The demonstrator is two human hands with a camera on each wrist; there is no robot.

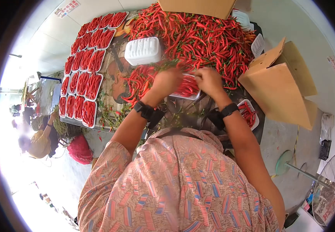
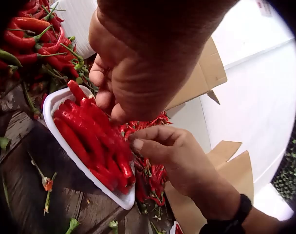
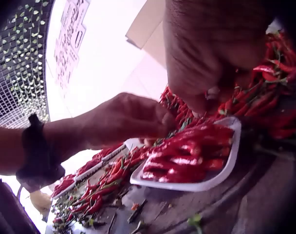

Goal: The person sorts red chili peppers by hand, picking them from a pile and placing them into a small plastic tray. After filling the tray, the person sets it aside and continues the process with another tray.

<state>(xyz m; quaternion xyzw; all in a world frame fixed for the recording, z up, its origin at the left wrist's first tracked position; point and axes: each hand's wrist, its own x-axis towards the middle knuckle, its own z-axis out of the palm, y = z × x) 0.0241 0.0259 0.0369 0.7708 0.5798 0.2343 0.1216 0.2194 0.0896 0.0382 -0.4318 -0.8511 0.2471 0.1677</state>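
A white tray of red peppers lies at the table's near edge. Over its left side is my left hand, blurred. My right hand is at the tray's far right corner. In the left wrist view, the left hand has bent fingers above the tray, and the right hand has thumb and forefinger close together beside the peppers. The right wrist view shows the left hand and right hand at the tray's far side; whether either pinches a pepper is hidden.
Filled trays stand in rows at the left. Stacked white trays stand beside a large pepper heap. A partly filled tray is at the right, near an open cardboard box. Stems litter the table.
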